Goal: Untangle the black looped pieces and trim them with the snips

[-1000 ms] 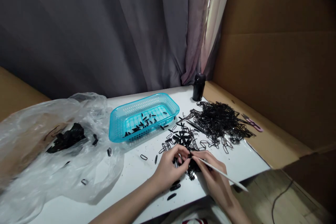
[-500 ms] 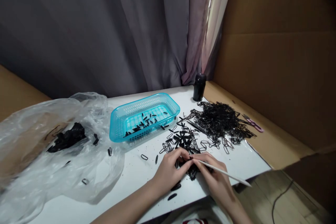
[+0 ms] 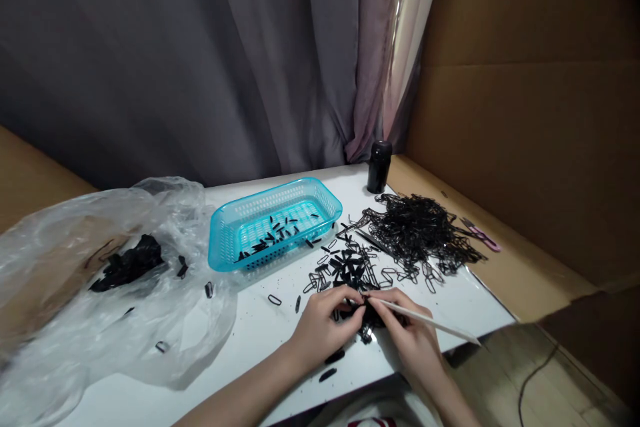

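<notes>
- Left of the blue basket (image 3: 217,240), a crumpled clear plastic bag (image 3: 195,340) spreads over the white bench (image 3: 270,327), a dark bundle (image 3: 131,263) among its folds.
- Inside the basket lie scattered black slivers (image 3: 270,238).
- On your side of the basket, to its right, is your left hand (image 3: 323,323); its grip is pinched, thumb to forefinger, on a small black piece (image 3: 365,301) that your fingers mostly hide. The piece looks light and perhaps springy; being so small, it could slip, so take it by its edges, right at your fingertips.
- Just beyond your hands, right of the basket, is a loose scatter of black pieces (image 3: 347,267).
- Farther right of the basket, your right hand (image 3: 407,327) has its grip closed around a slim white stick (image 3: 440,327), its far end pointing away from the basket. It looks light and stiff; hold it close to the working tip.
- Farthest right of the basket lie a black tangle (image 3: 420,230), likely soft and snag-prone, and pink-handled scissors (image 3: 485,239).
</notes>
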`<state>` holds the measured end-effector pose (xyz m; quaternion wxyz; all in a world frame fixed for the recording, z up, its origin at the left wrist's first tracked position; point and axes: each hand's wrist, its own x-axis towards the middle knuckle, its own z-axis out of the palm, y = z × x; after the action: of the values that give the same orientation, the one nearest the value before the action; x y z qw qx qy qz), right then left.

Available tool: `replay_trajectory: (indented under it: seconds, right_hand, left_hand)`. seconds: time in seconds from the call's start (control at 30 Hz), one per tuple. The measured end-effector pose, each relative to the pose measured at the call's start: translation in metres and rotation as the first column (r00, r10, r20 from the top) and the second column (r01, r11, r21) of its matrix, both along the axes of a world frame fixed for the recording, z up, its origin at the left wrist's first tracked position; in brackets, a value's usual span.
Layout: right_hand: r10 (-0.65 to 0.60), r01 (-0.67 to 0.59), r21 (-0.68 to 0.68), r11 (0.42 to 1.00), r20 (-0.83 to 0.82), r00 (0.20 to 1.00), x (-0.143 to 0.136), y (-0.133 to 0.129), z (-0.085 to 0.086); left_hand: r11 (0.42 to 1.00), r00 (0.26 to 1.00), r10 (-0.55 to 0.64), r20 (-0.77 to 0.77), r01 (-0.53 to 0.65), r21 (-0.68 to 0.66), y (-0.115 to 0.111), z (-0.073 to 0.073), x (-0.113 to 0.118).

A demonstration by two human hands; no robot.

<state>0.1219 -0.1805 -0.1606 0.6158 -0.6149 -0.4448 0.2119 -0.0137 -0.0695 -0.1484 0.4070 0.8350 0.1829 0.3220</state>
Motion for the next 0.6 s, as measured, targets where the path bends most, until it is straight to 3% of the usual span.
replay_trajectory:
  seconds: [0.27, 0.6]
  right_hand:
    - [0.033, -0.033, -0.002, 0.999, 0.006, 0.999, 0.0017, -0.0002, -0.0015]
    - [-0.098, 0.096, -0.024, 0.995, -0.158, 0.983, 0.0059, 0.0021, -0.0010]
  left_hand:
    - [0.998, 1.000, 0.009, 0.001, -0.009, 0.068, 0.0016, -0.0006, -0.0008]
    - [0.997, 1.000, 0.019, -0.003, -0.019, 0.074, 0.0037, 0.0008, -0.0013]
